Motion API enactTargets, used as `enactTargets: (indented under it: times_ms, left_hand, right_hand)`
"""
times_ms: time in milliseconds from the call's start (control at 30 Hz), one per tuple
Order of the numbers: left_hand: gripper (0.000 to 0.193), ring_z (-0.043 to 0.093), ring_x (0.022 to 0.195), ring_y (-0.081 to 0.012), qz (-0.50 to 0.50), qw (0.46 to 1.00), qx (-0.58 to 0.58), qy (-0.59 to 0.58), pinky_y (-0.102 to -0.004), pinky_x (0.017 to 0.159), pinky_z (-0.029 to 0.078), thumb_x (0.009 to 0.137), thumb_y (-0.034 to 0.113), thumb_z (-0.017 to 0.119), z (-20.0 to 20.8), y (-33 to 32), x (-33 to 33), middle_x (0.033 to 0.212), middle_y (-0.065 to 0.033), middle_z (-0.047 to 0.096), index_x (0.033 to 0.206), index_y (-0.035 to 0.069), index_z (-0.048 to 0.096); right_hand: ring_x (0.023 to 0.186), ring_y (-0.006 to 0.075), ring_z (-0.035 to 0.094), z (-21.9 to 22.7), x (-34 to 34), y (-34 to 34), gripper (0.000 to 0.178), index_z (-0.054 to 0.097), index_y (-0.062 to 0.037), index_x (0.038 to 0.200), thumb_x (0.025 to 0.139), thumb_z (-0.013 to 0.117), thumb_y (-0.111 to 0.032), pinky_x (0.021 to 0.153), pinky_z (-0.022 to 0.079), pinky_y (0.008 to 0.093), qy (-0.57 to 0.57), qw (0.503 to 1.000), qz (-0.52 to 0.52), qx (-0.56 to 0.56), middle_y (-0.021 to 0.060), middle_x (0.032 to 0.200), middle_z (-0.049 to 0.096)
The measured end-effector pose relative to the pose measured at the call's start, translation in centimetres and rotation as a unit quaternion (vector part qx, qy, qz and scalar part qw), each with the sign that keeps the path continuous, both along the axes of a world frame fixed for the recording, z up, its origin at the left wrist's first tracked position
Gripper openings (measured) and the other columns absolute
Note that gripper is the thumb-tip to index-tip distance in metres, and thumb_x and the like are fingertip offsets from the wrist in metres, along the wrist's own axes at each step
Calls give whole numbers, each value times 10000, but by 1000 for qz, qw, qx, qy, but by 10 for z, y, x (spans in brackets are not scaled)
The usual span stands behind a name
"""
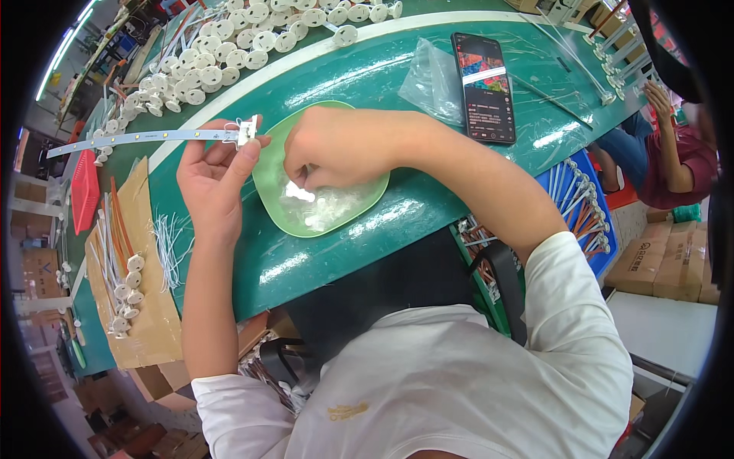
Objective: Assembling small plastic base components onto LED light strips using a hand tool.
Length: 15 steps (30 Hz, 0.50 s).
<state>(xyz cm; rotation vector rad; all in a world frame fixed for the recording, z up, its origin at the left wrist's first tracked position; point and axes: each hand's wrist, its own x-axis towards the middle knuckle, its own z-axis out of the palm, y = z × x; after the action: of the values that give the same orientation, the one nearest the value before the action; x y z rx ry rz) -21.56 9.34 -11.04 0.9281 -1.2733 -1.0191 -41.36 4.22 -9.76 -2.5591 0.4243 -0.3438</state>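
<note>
My left hand (218, 168) pinches a white plastic end piece (246, 131) between thumb and fingers. From that piece a pale LED strip (138, 138) with small yellow chips reaches out to the left, and thin white wires loop beside the joint. My right hand (325, 149) dips into a light green bowl (264, 187) with its fingers curled together. Small clear or whitish pieces (321, 210) lie in the bowl under it. Whatever is between the right fingertips is hidden.
Many white round-ended parts (222, 53) are heaped at the far left. A phone (485, 88) and a clear plastic bag (432, 80) lie beyond the bowl. Cardboard (153, 306), white wires (168, 249) and a red basket (84, 191) are at left. A blue crate (608, 222) and another person (680, 157) are at right.
</note>
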Motion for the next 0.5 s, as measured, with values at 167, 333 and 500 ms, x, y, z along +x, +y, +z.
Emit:
enactTargets:
  times_ms: [167, 333, 500]
  left_hand:
    - [352, 660, 937, -266, -14, 1000, 4, 18, -322, 822, 517, 794, -3, 695, 3, 2, -1, 1060, -223, 639, 1088, -11, 503]
    - [346, 659, 928, -263, -13, 1000, 7, 16, -326, 821, 515, 800, 9, 696, 0, 1, -2, 1055, -227, 639, 1087, -10, 503]
    - [339, 659, 913, -258, -19, 1000, 13, 12, -318, 809, 503, 806, 18, 693, 2, 1, -2, 1045, -218, 642, 1087, -9, 505]
  right_hand:
    - [661, 243, 634, 13, -4, 0, 99, 669, -11, 791, 724, 642, -78, 640, 497, 323, -111, 993, -20, 38, 119, 710, 652]
    - [634, 201, 645, 17, -5, 1, 94, 654, -19, 825, 744, 631, -60, 618, 496, 300, -86, 988, -75, 101, 101, 691, 661]
    - [651, 190, 653, 10, -9, -4, 107, 652, -21, 831, 730, 624, -41, 625, 500, 292, -73, 990, -81, 86, 95, 693, 663]
